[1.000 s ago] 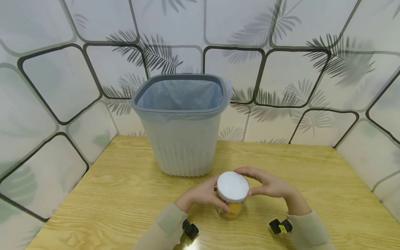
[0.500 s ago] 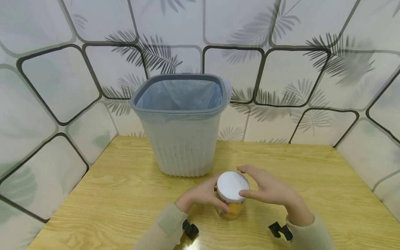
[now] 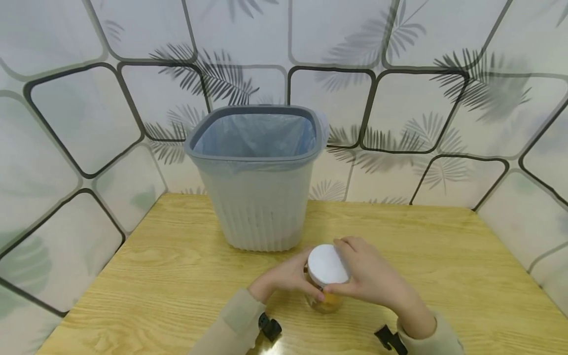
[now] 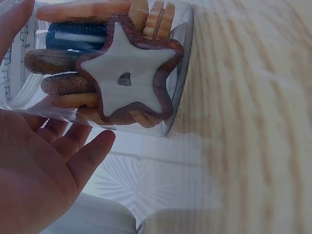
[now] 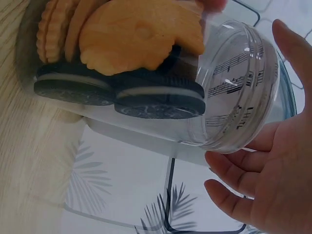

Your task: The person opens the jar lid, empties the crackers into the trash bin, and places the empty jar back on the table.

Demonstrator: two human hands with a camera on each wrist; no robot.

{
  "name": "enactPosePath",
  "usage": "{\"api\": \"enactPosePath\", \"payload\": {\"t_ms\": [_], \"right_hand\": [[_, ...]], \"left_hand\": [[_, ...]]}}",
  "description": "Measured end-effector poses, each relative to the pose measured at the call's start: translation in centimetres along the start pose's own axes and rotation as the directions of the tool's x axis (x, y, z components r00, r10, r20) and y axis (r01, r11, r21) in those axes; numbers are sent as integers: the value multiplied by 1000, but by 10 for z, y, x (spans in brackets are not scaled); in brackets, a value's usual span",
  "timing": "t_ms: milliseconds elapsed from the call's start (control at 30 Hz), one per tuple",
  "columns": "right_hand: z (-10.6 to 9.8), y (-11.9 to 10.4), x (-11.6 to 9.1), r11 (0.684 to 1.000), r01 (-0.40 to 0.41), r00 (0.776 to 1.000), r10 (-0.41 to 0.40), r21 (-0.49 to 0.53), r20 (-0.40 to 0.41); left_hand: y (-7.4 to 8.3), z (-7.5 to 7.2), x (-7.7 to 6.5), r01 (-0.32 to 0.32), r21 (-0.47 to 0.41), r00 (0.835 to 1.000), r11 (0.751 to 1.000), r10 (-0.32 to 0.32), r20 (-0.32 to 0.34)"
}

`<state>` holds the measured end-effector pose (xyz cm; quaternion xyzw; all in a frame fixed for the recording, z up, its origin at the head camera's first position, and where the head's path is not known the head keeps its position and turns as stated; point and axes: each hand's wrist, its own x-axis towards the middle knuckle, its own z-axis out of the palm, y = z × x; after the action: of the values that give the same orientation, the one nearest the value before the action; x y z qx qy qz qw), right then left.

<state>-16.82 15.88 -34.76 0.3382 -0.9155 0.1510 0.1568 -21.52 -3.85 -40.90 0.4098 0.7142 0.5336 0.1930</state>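
Note:
A clear jar (image 3: 326, 305) of cookies stands upright on the table, capped by a round white lid (image 3: 327, 266). My left hand (image 3: 287, 275) holds the jar from its left side, thumb in front. Across the lid's right part, my right hand (image 3: 372, 278) grips the rim with the thumb in front and fingers at the far side. The left wrist view shows a star-shaped iced cookie (image 4: 131, 73) through the wall. Dark sandwich cookies (image 5: 158, 100) and an orange-brown cookie (image 5: 131, 36) show in the right wrist view, where printed music staves (image 5: 226, 85) appear inside the lid end.
A pale ribbed waste bin (image 3: 259, 207) with a grey rim and bluish liner stands behind the jar, to the left. The wooden table (image 3: 155, 266) meets a leaf-patterned wall covering (image 3: 330, 98) at the back and sides.
My right hand moved off the lid's right edge, opened above it, then came left and closed around the lid. The left hand and jar have stayed in place.

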Motion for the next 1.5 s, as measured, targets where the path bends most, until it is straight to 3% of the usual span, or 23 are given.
{"api": "enactPosePath", "payload": {"t_ms": [200,367,667,900,1167,1300,1500], "right_hand": [[1,0,0,1000,-4,1000,4,1,-3],[0,2,0,1000,2,1000,-2,30,13],[1,12,-1,987,32,997,-43,159,64],[2,22,-4,928,1,988,-59,374,142],[4,31,-3,875,100,984,-158,474,84],[1,26,-2,904,53,992,-97,424,83],[-1,9,0,974,-39,997,22,221,76]], "left_hand": [[2,1,0,42,-4,999,999,-42,-2],[1,2,0,33,0,999,999,-33,-5],[-1,3,-1,35,11,999,999,-35,-23],[-4,5,-2,32,-6,999,999,-32,2],[-3,2,-1,8,7,1000,1000,-8,12],[-2,0,1,-1,24,1000,1000,1,2],[-1,1,0,30,41,999,999,-29,-33]]}}
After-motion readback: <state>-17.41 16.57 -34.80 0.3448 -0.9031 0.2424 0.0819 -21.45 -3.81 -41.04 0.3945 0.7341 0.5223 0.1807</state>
